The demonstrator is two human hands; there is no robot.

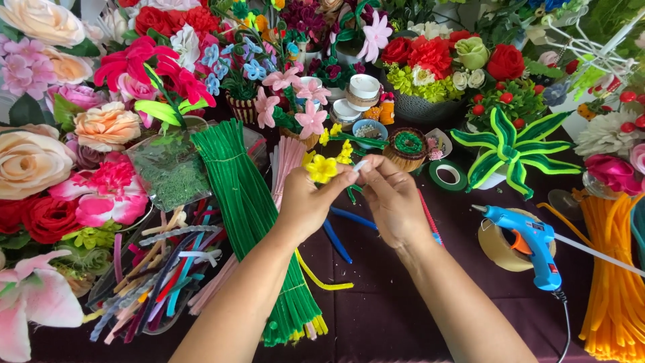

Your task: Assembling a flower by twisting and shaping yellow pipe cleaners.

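Two hands meet in the middle, above the dark worktop [403, 316]. The left hand [306, 205] pinches a small yellow flower [322, 168] made of fuzzy wire. The flower sits at about 12 o'clock from that hand, right on top of its fingers. Its yellow stem [316, 272] hangs down toward 6 o'clock and curls at the bottom.

The right hand [393, 202] is just beside it, at 3 o'clock from the flower. Its fingers press together on a tiny pale bit [361, 165]; what the bit is, I cannot tell. Both hands are close to the flower, and the left one has it.

At 9 o'clock lies a long bundle of green fuzzy wires [245, 202], running from 12 to 6. A blue glue gun [531, 242] and a roll of tape [497, 245] rest at 3 o'clock, well apart. Nothing stands between the two hands.
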